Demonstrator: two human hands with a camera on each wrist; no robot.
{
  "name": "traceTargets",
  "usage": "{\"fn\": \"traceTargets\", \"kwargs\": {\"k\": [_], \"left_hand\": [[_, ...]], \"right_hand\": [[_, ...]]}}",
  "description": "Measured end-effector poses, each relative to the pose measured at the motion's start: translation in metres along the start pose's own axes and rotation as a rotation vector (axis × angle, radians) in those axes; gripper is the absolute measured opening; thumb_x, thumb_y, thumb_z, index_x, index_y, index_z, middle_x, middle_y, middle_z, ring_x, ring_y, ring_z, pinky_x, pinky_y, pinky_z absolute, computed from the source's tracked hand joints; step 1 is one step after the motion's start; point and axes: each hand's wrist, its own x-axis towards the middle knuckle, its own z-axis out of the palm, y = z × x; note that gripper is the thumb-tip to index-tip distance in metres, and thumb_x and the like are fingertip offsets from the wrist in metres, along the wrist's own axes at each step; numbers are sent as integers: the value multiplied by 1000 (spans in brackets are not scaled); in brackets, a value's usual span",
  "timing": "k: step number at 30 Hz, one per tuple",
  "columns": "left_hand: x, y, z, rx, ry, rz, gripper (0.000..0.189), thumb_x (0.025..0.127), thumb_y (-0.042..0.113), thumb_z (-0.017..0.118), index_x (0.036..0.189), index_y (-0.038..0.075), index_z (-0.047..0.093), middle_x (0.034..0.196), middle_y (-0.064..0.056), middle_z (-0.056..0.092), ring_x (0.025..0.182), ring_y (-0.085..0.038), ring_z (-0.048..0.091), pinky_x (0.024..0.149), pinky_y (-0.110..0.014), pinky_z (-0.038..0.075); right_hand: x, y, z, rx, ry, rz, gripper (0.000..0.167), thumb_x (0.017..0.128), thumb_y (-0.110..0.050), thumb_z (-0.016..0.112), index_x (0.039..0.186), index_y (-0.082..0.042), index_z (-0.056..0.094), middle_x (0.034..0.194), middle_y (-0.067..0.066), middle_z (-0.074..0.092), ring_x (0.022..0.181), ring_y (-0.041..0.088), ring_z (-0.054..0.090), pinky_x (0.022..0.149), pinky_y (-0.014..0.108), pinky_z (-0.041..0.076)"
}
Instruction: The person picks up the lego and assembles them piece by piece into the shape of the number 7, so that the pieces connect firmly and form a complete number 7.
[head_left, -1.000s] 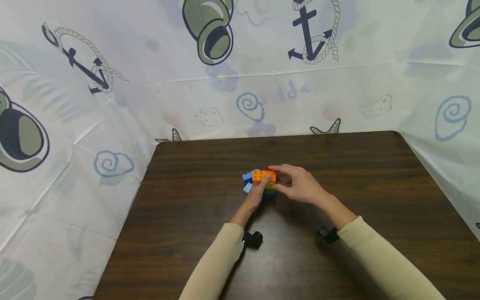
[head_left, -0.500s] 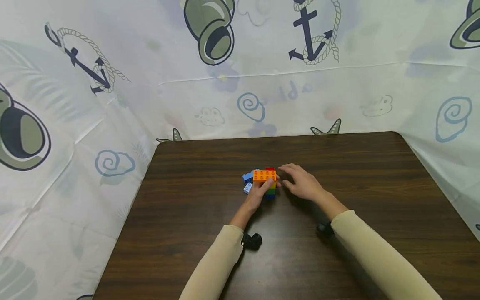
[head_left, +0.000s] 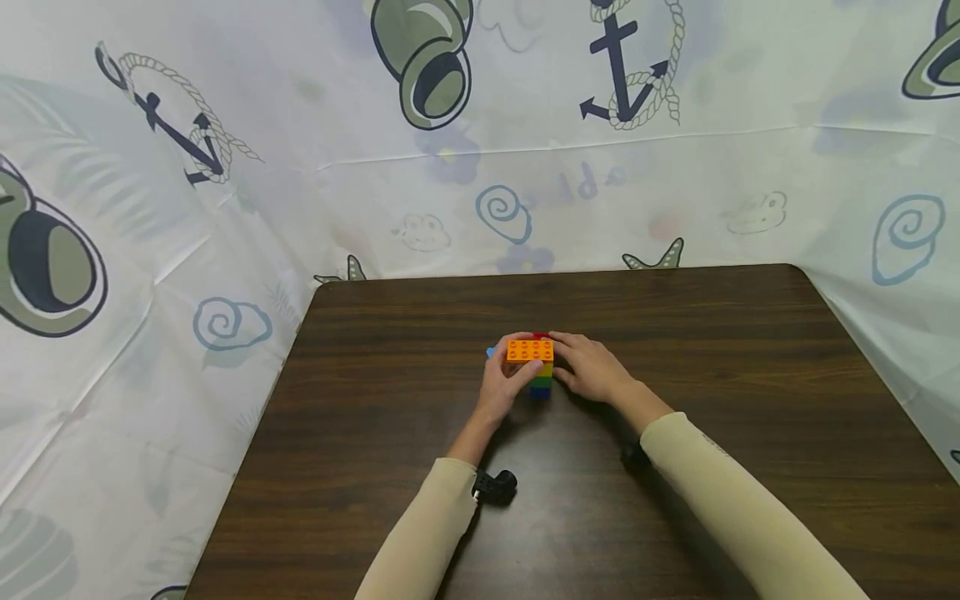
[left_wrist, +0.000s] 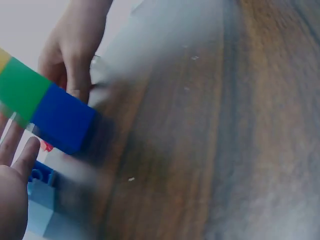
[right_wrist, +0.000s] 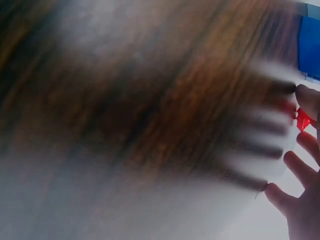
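A dark wood-grain desk (head_left: pixel 750 350) with rounded far corners fills the lower middle. Behind it and along both its sides hangs a pale printed sheet (head_left: pixel 315 192), creased, showing navy anchors, olive shells, blue spirals and small starfish. The light is soft and even.

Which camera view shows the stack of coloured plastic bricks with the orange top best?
The head view: it shows the whole stack of coloured plastic bricks, orange on top, between the left hand and the right hand. The left wrist view shows only its green and blue side. The right wrist view is blurred, showing just blue and red bits.
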Motion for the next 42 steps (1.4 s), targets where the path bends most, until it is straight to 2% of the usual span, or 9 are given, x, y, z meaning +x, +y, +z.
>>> {"fn": "traceTargets", "kwargs": {"k": [5,10,15,21,27,31,34,37,42], "left_hand": [[-7,28,-7,47,11,-9,48,91,-3,64,135,-9,46,118,-19,61,101,-17,61,97,-47,46],[-9,37,-17,74,-8,27,49,88,-7,65,133,-13,46,125,-31,55,109,-36,57,98,-58,41],[-7,39,-24,111,-27,64,44,87,-8,67,127,-14,51,119,-34,56,107,-48,55,95,-63,42],[-6,40,-28,119,-39,62,40,88,-7,67,125,-15,53,115,-31,60,103,-45,58,91,-63,44],[-3,42,-30,119,-28,95,40,86,-11,67,124,-14,54,114,-31,60,100,-40,60,89,-57,49],[-2,45,-31,124,-24,119,41,85,-13,67,124,-14,55,117,-32,59,101,-40,61,87,-43,53],[-1,47,-32,136,-11,125,43,84,-12,69,124,-13,55,119,-31,59,101,-44,60,85,-38,54],[-1,49,-32,152,4,121,45,83,-11,70,126,-11,55,117,-28,61,100,-45,60,84,-42,54],[-2,50,-32,151,12,116,49,83,-11,71,128,-10,53,115,-28,61,98,-47,60,84,-58,50]], "right_hand": [[0,0,1,24,39,20,50,95,-31,65,139,-10,53,144,9,47,129,32,47,103,54,39],[-3,1,-2,40,103,36,37,92,-29,71,124,-13,63,128,3,60,112,25,59,93,48,48],[-5,5,-6,58,153,35,26,89,-25,74,111,-13,69,110,0,67,96,21,64,85,45,52],[0,-4,-27,305,258,38,36,91,-13,72,125,-5,62,115,8,61,102,25,63,86,44,53],[8,-32,-64,513,348,-73,37,88,4,67,125,1,61,119,13,52,104,27,59,86,44,54],[10,-51,-80,547,342,-152,37,85,7,68,121,2,64,118,11,53,103,27,58,87,46,53],[11,-62,-85,566,319,-196,38,82,7,70,119,1,65,115,10,56,100,27,62,85,47,54],[13,-69,-84,569,314,-237,40,81,4,73,120,-2,65,113,9,61,98,25,64,83,45,55],[15,-77,-79,563,322,-280,40,81,4,73,120,-2,65,113,9,66,97,22,62,80,44,55]]}}
